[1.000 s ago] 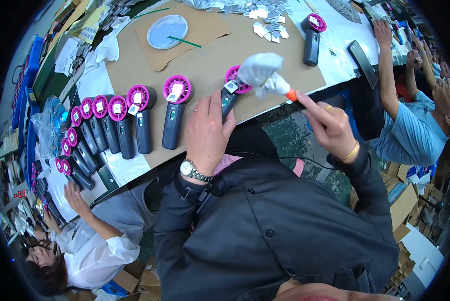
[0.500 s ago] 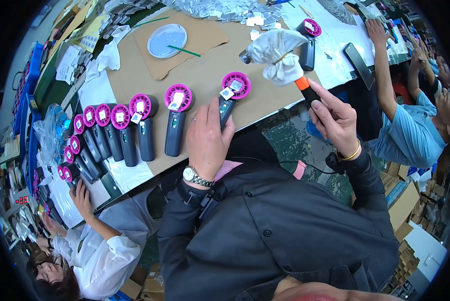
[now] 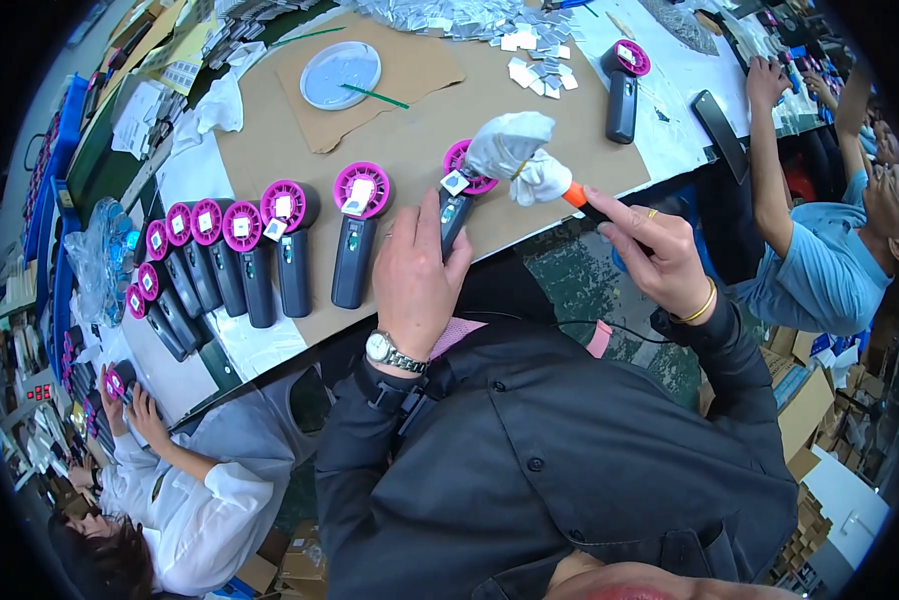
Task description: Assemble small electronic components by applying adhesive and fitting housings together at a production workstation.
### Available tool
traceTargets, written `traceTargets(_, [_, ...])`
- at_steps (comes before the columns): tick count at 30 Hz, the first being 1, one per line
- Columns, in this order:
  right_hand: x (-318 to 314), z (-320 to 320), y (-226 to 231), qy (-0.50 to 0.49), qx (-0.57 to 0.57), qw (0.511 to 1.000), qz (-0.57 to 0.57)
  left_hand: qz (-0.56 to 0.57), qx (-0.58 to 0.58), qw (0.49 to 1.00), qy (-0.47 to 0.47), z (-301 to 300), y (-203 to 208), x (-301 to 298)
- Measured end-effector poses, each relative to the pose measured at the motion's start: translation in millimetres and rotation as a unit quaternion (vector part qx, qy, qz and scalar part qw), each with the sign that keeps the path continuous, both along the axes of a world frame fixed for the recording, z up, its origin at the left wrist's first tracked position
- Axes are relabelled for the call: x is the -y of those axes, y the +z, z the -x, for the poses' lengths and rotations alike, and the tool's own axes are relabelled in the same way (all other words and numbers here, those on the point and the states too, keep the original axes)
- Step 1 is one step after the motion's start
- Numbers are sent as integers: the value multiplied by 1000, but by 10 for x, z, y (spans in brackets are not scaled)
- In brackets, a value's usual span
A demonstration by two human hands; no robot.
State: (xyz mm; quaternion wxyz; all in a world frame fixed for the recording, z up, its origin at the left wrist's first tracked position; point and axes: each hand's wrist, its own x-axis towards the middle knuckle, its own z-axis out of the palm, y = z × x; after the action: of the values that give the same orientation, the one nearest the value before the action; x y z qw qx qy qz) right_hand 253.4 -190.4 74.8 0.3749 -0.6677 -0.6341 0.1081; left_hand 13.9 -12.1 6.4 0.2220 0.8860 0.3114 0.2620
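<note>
My left hand [image 3: 416,275] is wrapped round the dark grey handle of a handheld fan [image 3: 454,212] lying on the bench, fingers on one side and thumb on the other. This fan's magenta head is partly hidden behind a hammer [image 3: 517,160]. White cloth, tied at the neck, covers the hammer's head; its handle is orange and black. My right hand [image 3: 661,262] grips that handle, and the cloth bundle overlaps the fan head; I cannot tell whether they touch. Left of my left hand lies another fan [image 3: 353,245] with a small white square on its magenta head.
More fans [image 3: 244,262] line the bench to the left. A round pale dish [image 3: 339,72] with a green stick sits on cardboard [image 3: 424,78]. Small white squares [image 3: 541,75] lie scattered beyond. One fan [image 3: 622,95] rests at far right. Co-workers sit at both sides.
My right hand has brought the hammer left and down, over the fan's head. My left hand stays put. At left, a co-worker's hands have drawn a fan back toward themselves.
</note>
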Motion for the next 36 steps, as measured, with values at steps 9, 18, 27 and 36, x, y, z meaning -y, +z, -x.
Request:
traceTargets(9, [26, 0, 155, -7, 78, 997, -8, -13, 4, 1000, 0, 8, -30, -3])
traceTargets(18, [0, -7, -67, -15, -8, 1000, 18, 5, -4, 1000, 3, -1, -10, -2])
traceTargets(27, [-441, 18, 248, -150, -521, 840, 32, -55, -62, 996, 26, 48, 98, 16])
traceTargets(36, [-1487, -663, -147, -240, -552, 797, -55, 70, -48, 995, 51, 71, 155, 40])
